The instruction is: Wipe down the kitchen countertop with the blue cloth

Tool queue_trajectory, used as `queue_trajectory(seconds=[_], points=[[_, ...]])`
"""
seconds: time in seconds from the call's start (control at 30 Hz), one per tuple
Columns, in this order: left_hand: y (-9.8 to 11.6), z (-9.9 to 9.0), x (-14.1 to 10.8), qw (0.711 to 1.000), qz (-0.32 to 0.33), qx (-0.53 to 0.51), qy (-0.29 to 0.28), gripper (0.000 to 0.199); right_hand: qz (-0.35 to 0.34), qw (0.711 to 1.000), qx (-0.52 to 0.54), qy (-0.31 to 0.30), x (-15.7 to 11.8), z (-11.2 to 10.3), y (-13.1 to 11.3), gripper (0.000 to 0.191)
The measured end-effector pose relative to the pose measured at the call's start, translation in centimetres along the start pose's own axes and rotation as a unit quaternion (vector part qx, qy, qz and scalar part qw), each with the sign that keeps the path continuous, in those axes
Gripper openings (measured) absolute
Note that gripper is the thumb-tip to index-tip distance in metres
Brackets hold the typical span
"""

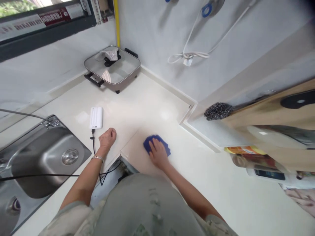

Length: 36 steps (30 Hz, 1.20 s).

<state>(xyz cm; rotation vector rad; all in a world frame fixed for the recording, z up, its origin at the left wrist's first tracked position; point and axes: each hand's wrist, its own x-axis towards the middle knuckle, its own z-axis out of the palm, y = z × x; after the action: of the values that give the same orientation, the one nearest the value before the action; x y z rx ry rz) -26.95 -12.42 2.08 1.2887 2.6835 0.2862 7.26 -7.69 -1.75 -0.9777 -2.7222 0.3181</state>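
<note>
Under my right hand (158,153) a dark blue cleaning cloth (165,146) lies bunched on the white countertop (152,108). The fingers of that hand press down over the cloth and hold it against the surface. My left hand (107,138) rests on the counter as a loose fist, with nothing visible in it. Just beyond this fist is a white power bank (96,117), with a black cable (93,141) plugged into its near end. The cable runs down beside my left wrist.
A square electric pan (125,70) with a glass lid stands in the back corner. At left is a steel sink (81,149). A steel-wool scrubber (218,110) and a wooden board (268,127) are at right. A tied white cord (197,55) hangs on the wall.
</note>
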Motion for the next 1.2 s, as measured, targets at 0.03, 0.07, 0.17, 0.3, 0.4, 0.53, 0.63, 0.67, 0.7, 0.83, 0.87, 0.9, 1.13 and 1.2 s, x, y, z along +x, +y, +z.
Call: queue_trajectory(seconds=[0.03,0.07,0.17,0.3,0.4,0.53,0.63,0.67,0.7,0.83,0.87,0.9,1.13,1.2], points=[[0.1,-0.1,-0.1,1.000,-0.005,-0.007,-0.002,0.030,-0.034,0.999,0.008,-0.010,-1.7,-0.2,-0.8,0.068],[0.3,-0.3,-0.2,1.000,-0.013,-0.016,-0.007,0.030,-0.072,0.997,0.016,-0.024,-3.2,-0.5,-1.2,0.068],[0.5,-0.8,-0.9,0.998,-0.039,-0.047,-0.027,0.031,-0.185,0.979,0.033,-0.074,-6.6,-2.0,0.0,0.067],[0.1,-1.3,-3.1,0.995,-0.022,-0.063,-0.075,0.033,-0.140,0.988,-0.004,-0.073,-6.3,-3.3,5.1,0.063],[-0.3,-1.4,-5.6,0.991,0.000,-0.074,-0.116,0.033,0.013,0.997,-0.071,-0.017,-2.4,-2.9,8.8,0.061],[-0.2,-1.3,-8.3,0.987,0.005,-0.101,-0.123,0.034,0.146,0.980,-0.135,0.011,5.9,-2.0,11.2,0.062],[0.0,-0.9,-9.4,0.986,0.003,-0.100,-0.133,0.036,0.195,0.970,-0.148,0.008,13.3,-1.3,11.1,0.064],[0.1,-0.7,-9.6,0.986,0.004,-0.095,-0.136,0.036,0.203,0.968,-0.147,0.006,15.8,-1.1,10.7,0.064],[0.1,-0.5,-9.8,0.987,0.007,-0.091,-0.136,0.037,0.208,0.967,-0.144,0.001,18.2,-0.8,10.3,0.064],[0.1,0.3,-10.1,0.987,0.014,-0.077,-0.141,0.037,0.203,0.972,-0.122,-0.013,26.6,1.1,7.1,0.064],[0.2,0.4,-10.1,0.987,0.012,-0.072,-0.144,0.036,0.193,0.974,-0.114,-0.014,28.1,1.6,6.1,0.065],[0.2,0.5,-10.1,0.987,0.010,-0.067,-0.147,0.036,0.179,0.978,-0.104,-0.013,29.3,2.2,5.1,0.065],[0.6,-0.2,-10.4,0.988,0.023,-0.059,-0.142,0.036,-0.009,1.000,-0.021,-0.018,29.4,4.6,-4.4,0.062],[0.7,-0.8,-11.0,0.987,0.045,-0.062,-0.143,0.033,-0.070,0.997,0.004,-0.027,27.5,4.9,-7.7,0.062]])
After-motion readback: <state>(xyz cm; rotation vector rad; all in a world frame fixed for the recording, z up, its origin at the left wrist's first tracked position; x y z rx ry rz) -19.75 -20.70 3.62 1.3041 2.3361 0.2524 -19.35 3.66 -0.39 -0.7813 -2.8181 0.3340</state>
